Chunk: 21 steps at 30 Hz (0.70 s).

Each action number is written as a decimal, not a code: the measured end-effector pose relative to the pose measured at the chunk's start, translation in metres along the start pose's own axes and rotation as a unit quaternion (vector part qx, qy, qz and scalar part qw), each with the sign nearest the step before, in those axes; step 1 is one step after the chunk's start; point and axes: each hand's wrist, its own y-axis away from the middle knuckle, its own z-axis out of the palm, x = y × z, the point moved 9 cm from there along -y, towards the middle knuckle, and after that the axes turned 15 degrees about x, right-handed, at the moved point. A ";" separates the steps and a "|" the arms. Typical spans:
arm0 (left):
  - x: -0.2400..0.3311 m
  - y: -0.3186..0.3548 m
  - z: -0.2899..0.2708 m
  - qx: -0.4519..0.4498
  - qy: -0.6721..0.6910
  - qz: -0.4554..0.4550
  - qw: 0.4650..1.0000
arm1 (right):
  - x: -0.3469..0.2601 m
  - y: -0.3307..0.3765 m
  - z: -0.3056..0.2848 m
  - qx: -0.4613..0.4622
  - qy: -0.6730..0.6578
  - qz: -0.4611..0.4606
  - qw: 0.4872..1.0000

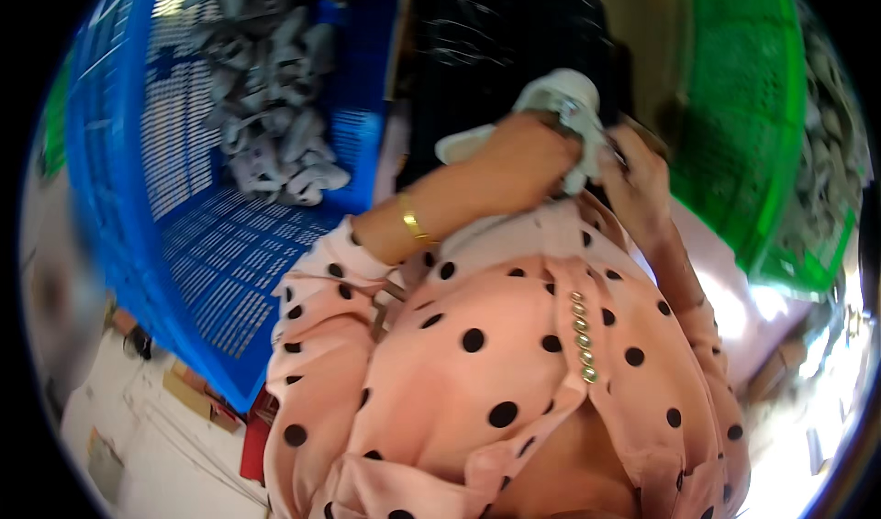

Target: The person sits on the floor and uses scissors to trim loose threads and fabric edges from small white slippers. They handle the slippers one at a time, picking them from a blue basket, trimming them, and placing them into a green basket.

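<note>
In front of my chest I hold a pale grey-white piece (562,89) that looks like a shoe upper, with a rounded end and a flap sticking out to the left. My left hand (532,159) is closed on it from the left, its fingertips partly hidden in the folds. My right hand (641,175) pinches its right edge, thumb and fingers close together. Both hands meet over the piece near my waist. Blur hides the fine detail between the fingers.
A large blue plastic crate (229,271) on the left holds a heap of similar grey pieces (275,69). On the right stands a green crate (743,97), with more grey pieces (826,152) beyond its wall. Dark plastic-wrapped material (496,33) lies ahead of my hands.
</note>
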 end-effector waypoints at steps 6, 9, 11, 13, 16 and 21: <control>-0.040 0.007 -0.066 0.154 0.361 -0.229 0.891 | -0.021 -0.007 -0.035 0.151 -0.094 -0.042 0.983; -0.039 0.004 -0.065 0.205 0.606 -0.252 0.726 | -0.069 -0.006 -0.035 0.155 -0.028 -0.141 0.977; -0.038 0.004 -0.066 0.229 0.625 -0.272 0.695 | -0.077 -0.016 -0.027 0.155 -0.009 -0.125 0.980; -0.046 0.005 -0.066 0.219 0.602 -0.308 0.703 | -0.072 -0.026 -0.026 0.145 0.021 -0.099 0.984; -0.042 0.013 -0.085 0.285 0.610 -0.348 0.653 | -0.088 -0.037 -0.024 0.122 -0.001 -0.157 0.980; -0.054 0.015 -0.080 0.245 0.415 -0.255 0.838 | -0.091 -0.046 -0.030 0.101 0.000 -0.158 0.982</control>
